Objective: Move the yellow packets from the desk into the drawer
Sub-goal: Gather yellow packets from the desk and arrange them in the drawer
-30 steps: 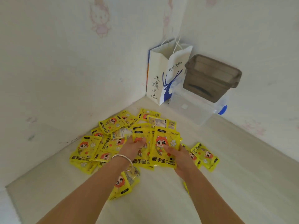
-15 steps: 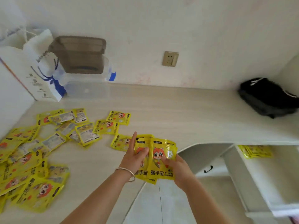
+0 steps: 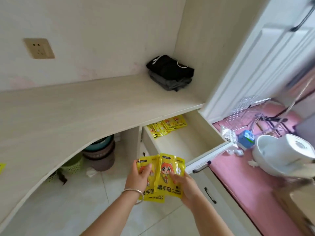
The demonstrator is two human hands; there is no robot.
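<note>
A fanned stack of yellow packets point(image 3: 167, 171) with a red-haired cartoon figure is held upright in front of me, over the floor. My left hand point(image 3: 139, 176) grips the stack's left side, thumb on the front. My right hand point(image 3: 185, 186) grips its right side, thumb on the front packet. The open white drawer point(image 3: 184, 145) lies just beyond and to the right of the stack, below the desk top point(image 3: 85, 106). Several yellow packets point(image 3: 166, 127) lie at the drawer's back. One packet's corner point(image 3: 2, 167) shows on the desk at the far left edge.
Folded dark clothes point(image 3: 170, 72) sit at the desk's back right corner. Stacked buckets point(image 3: 100, 150) and a green basket point(image 3: 73, 165) stand under the desk. Right of the drawer is a pink surface point(image 3: 238, 181) with a white appliance point(image 3: 283, 154) and a wire rack point(image 3: 250, 111).
My view swung right, from the packet pile on the desk to the open drawer. Both hands carried the stack of packets off the desk edge and toward the drawer.
</note>
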